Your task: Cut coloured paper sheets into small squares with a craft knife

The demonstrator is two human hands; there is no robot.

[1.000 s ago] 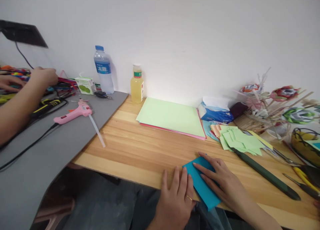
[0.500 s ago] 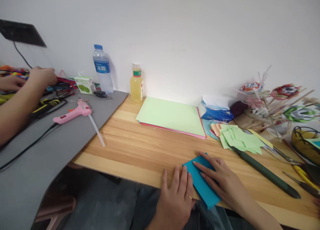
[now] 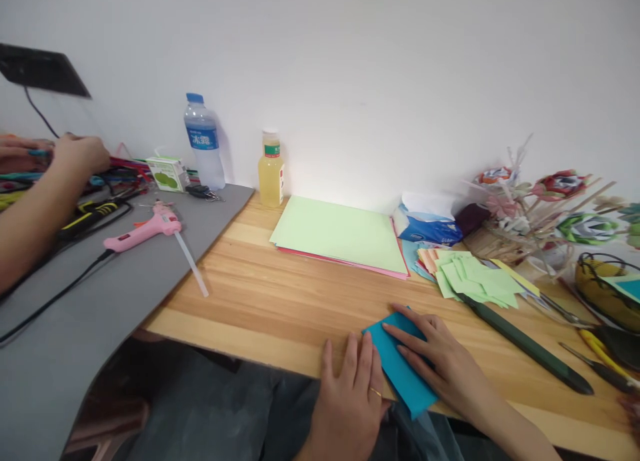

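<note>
A folded sheet of blue paper [image 3: 400,371] lies at the front edge of the wooden table, its near corner sticking out past the edge. My right hand [image 3: 445,361] rests on it with the fingers stretched out and spread. Along the paper's left side lies my left hand [image 3: 350,387], fingers extended flat, a ring on one of them. Its fingertips touch the table and the paper's left edge. Part of the paper is hidden under my right fingers.
Green and pink sheets [image 3: 340,235] lie behind, near a tissue pack [image 3: 427,224] and green paper slips [image 3: 475,277]. A dark green knife-like tool [image 3: 527,344] lies right. A pink glue gun [image 3: 145,231] rests on the grey mat [image 3: 45,381]. A co-worker's hands [image 3: 80,157] handle coloured strands.
My hands and the blue paper hold nearly the same pose. The view has shifted slightly. At the left, the co-worker's farther hand has moved and shows something blue.
</note>
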